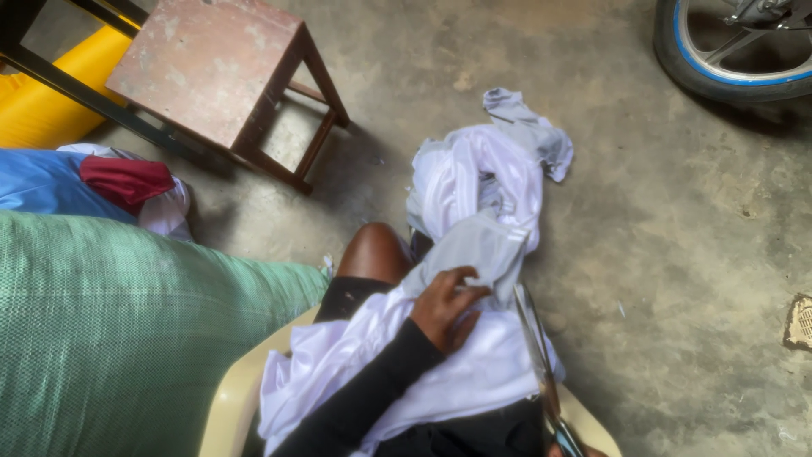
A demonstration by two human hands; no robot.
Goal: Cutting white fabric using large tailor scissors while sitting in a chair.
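White cloth lay pinched in the left hand; right hand, barely visible, gripped scissors beside it—best kept taut.

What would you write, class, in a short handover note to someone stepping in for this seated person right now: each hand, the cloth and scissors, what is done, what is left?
Left hand: fingers pinch a fold of the white cloth on the lap.
Right hand: almost out of view at the bottom edge, at the handles of the scissors; grip cannot be told.
Scissors: blades lie along the cloth's right edge.
Cloth: bunched over the lap and spilling forward onto the concrete floor, a grey piece at its far end.
Done: cannot tell how much is already cut.
Left: the cloth under the left hand looks uncut.
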